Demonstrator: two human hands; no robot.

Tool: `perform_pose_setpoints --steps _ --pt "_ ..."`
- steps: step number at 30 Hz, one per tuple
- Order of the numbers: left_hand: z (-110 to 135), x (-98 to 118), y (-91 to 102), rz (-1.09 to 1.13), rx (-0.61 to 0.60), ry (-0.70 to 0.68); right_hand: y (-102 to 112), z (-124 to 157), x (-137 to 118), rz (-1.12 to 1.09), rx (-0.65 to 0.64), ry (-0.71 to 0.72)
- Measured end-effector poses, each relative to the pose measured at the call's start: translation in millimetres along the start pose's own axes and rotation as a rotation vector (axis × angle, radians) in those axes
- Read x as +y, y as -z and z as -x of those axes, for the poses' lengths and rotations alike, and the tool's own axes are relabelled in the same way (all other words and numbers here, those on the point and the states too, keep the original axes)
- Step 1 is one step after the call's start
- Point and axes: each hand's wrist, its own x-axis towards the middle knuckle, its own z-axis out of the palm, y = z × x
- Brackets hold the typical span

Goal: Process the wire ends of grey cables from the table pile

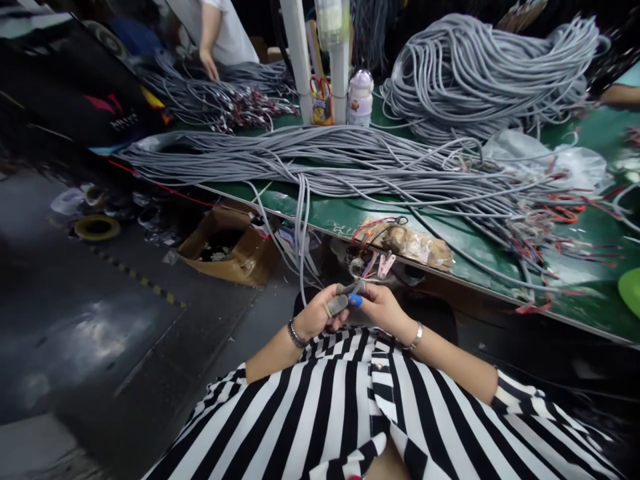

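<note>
A gray cable (pixel 302 275) hangs from the desk (pixel 327 211) down to the left hand (pixel 321 312), and a short length of it lies between the fingertips of both hands, in front of the striped shirt (pixel 330 413). The left hand and the right hand (pixel 385 310) are together, each pinched on that cable (a gray cover shows on one left digit, a blue one on a right digit).

The green desk slants across the view, bearing a long cable bundle (pixel 320 159) with reddish wire ends at its right, and a coiled pile (pixel 493 73) behind. A lilac bottle (pixel 361 100) stands by white posts. At the far left, a co-worker's hand (pixel 209 65) is just above another heap (pixel 235 107). Below the near edge, an open cardboard box (pixel 220 257) sits on the dark floor (pixel 125 313), with a yellow roll (pixel 97 227) farther left.

The cable's hanging part drops nearly straight toward the left hand; the held part seems to run crosswise, toward the right hand. Fingers cover its tip, so I cannot tell exactly where that points.
</note>
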Motion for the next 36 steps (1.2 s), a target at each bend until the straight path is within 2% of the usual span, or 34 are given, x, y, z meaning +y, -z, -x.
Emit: perform_pose_setpoints --steps 5,13,20,24,29,33,36 --pt "4.3 -11.8 -3.3 -0.054 0.057 -0.013 3.0 6.6 4.4 0.070 0.098 0.002" --pt "4.6 -3.6 -3.0 -0.027 -0.012 -0.022 4.3 7.6 -1.5 0.278 0.070 0.169" --pt "-1.3 -8.1 -6.5 0.016 0.200 -0.127 14.2 19.2 -0.7 0.423 0.115 0.209" --pt "-5.7 -7.0 -8.7 0.061 0.315 -0.185 22.1 29.1 -7.9 0.608 0.116 0.425" --pt "-7.8 -8.2 -13.0 0.094 0.325 -0.175 26.0 29.6 -18.3 0.761 0.206 0.666" --pt "-9.5 -13.2 -17.4 0.049 0.314 -0.164 25.8 21.7 -19.1 0.962 0.286 0.721" --pt "-11.5 -14.6 -20.5 -0.017 0.327 -0.188 25.6 17.5 -18.6 1.088 0.290 0.709"
